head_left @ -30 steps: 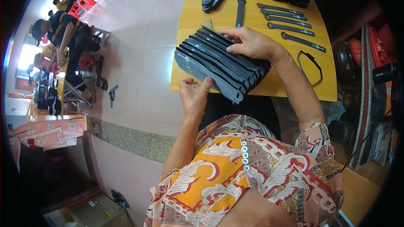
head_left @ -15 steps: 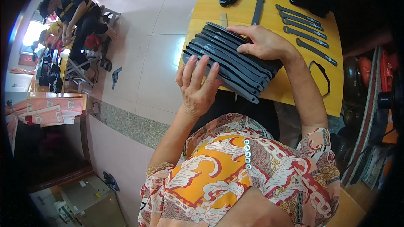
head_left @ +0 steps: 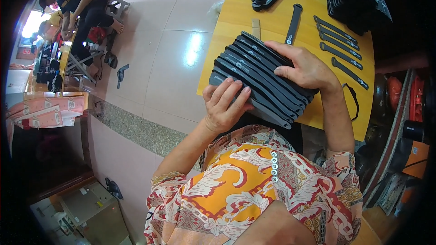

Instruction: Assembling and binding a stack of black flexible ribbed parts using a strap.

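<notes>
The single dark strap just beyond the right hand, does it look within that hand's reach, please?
Probably yes: nothing seems to lie over the dark strap, though the right hand would first need to release the strap stack.

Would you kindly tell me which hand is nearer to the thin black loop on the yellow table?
Right: the right hand is up-left of the loop in view; the left hand is farther left, across the black stack.
</notes>
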A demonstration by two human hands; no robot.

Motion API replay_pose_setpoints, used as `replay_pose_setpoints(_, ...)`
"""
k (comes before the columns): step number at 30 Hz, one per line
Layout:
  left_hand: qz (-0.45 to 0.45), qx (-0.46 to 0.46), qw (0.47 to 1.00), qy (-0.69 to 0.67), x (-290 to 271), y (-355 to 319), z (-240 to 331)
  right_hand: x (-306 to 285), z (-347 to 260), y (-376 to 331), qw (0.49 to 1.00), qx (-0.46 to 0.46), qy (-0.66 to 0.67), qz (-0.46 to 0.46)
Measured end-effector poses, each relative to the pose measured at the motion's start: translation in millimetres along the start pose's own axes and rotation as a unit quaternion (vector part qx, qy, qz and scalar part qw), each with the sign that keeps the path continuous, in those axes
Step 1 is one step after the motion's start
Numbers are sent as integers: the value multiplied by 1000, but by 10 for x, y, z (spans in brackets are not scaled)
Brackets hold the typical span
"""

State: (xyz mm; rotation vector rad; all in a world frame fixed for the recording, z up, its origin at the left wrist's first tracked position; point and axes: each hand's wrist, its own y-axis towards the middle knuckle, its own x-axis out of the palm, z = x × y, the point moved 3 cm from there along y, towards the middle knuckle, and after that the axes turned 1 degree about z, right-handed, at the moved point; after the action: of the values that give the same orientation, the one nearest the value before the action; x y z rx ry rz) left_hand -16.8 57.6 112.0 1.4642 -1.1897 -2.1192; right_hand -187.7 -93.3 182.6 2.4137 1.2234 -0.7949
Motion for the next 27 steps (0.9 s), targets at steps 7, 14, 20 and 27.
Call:
replay_pose_setpoints(7,-20,50,998,-39,-87,15,10,23,-21,-92,1000,14,-7,-13)
replay_pose_setpoints(14,-32,118,989,-81,-25,217,-64,-6,-20,-99,999,-6,-32,7)
replay_pose_setpoints(20,-47,128,985,-102,33,261,-63,-49,-24,-46,998,34,-31,-32)
replay_pose_setpoints(27,-75,95,985,-125,-53,346,-75,-8,-68,-71,999,-3,-39,-18)
